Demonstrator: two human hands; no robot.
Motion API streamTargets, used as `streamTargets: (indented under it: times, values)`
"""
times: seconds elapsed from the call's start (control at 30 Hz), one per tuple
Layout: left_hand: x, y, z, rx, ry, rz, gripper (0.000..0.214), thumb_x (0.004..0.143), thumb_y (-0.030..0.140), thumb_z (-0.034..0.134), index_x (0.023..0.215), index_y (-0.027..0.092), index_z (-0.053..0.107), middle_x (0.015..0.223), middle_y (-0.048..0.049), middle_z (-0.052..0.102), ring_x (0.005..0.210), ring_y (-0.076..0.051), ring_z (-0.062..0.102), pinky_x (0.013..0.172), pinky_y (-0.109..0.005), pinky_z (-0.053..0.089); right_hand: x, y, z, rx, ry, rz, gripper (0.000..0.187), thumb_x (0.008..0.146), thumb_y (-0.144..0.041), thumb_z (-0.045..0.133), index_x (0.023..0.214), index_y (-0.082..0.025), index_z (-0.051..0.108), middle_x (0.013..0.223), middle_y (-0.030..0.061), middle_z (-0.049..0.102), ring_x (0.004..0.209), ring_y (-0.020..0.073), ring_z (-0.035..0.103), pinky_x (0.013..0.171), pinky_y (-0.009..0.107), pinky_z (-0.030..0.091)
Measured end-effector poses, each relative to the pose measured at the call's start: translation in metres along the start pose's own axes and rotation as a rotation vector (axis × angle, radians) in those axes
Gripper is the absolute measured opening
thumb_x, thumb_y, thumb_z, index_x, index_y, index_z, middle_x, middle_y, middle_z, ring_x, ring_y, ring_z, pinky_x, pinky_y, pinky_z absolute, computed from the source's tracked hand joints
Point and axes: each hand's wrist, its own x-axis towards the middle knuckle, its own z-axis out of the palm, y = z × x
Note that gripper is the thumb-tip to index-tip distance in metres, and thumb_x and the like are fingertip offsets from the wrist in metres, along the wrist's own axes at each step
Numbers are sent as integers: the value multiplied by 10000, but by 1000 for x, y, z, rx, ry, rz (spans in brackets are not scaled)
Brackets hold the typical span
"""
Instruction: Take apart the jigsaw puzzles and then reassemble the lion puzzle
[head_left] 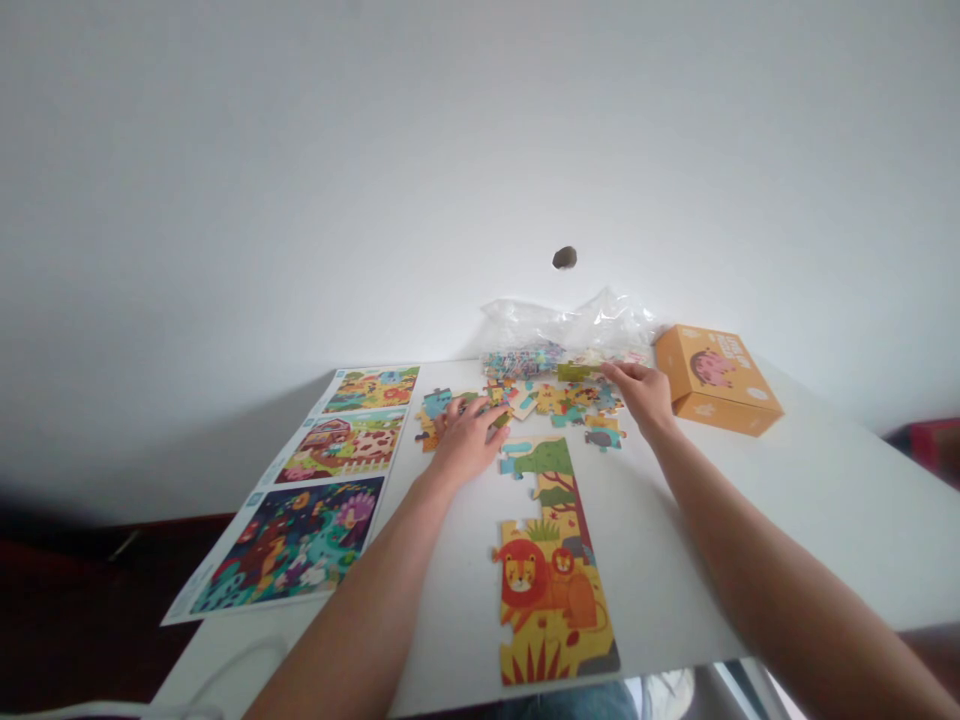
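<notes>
My right hand (642,392) pinches a green puzzle piece (576,372) at its right end, just in front of the plastic bags. My left hand (471,436) lies over the loose puzzle pieces (555,400) with its fingers spread, and an olive-green piece shows by its fingertips. Some pieces under the left hand are hidden. Nearer to me is a partly joined puzzle (559,600) with two lions, grass and a tree. A gap shows on its left side, below the top pieces.
Clear plastic bags (555,325) with more pieces stand against the wall. An orange box (720,375) is at the right. A sheet with three printed pictures (341,450) lies at the left, overhanging the table edge. A white cable (97,710) is at lower left.
</notes>
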Motion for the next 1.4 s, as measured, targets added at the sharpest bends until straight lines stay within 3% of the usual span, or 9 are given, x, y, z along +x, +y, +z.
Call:
streamTargets:
  times: [0.13,0.27,0.4,0.53,0.73,0.83,1.0,1.23,1.4]
  values:
    - [0,1,-1,9,-16,-9,365,898,458,538,1244,402,636,1387,-11,555,1266,-358,383,961,-527,347,-11,-8,11,-69,-74,-82,508,737,-612,651,970,-176,768,831,55,742,753,203,644,682,279,450]
    - [0,0,-1,17,-18,-13,368,900,470,531,1245,398,637,1398,-7,547,1268,-357,377,965,-526,348,-19,-13,17,-397,-244,-179,357,768,-494,654,980,-227,762,906,57,744,823,217,660,755,299,465]
    - [0,0,-1,-1,-11,-1,361,897,455,543,1237,389,644,1380,-23,558,1266,-354,380,973,-527,350,-16,-6,8,-831,-112,-14,460,755,-500,651,1049,-158,736,1055,192,694,1002,328,644,814,392,477]
    - [-1,3,-7,-40,14,68,369,906,419,543,1264,388,631,1394,-31,543,1284,-350,374,1002,-537,335,-11,2,2,-908,-222,96,547,717,-593,656,996,-131,745,1045,238,682,974,363,659,761,412,500]
    - [-6,11,-16,-83,-107,311,306,907,410,560,1188,450,673,1502,38,421,1357,-375,271,1085,-585,231,-7,6,2,-844,-229,102,460,663,-573,677,829,-149,745,881,185,715,910,341,673,730,393,505]
    - [-6,10,-12,-71,-126,267,322,922,429,528,1218,462,649,1499,28,432,1340,-393,280,1065,-614,231,-5,12,0,-720,-185,104,386,599,-548,713,701,-176,713,742,122,696,827,304,673,674,355,497]
    - [-3,4,-3,-52,-89,170,370,927,449,511,1286,439,601,1504,-1,433,1336,-395,285,1052,-627,236,2,19,0,-243,-92,266,196,540,-319,712,653,-163,678,584,48,633,659,225,626,545,284,438]
    - [-2,5,0,-50,-5,130,331,899,454,561,1203,388,673,1430,-43,507,1324,-384,329,1048,-607,270,-5,0,-1,64,-173,344,290,607,-244,614,866,-121,655,610,48,637,444,105,459,410,240,343]
    - [5,12,-7,-273,157,128,382,907,367,581,1280,297,618,1316,-54,611,1223,-277,476,1058,-485,360,-31,-29,10,383,-292,226,480,617,-316,711,1052,-160,584,570,-41,563,447,95,455,398,205,313]
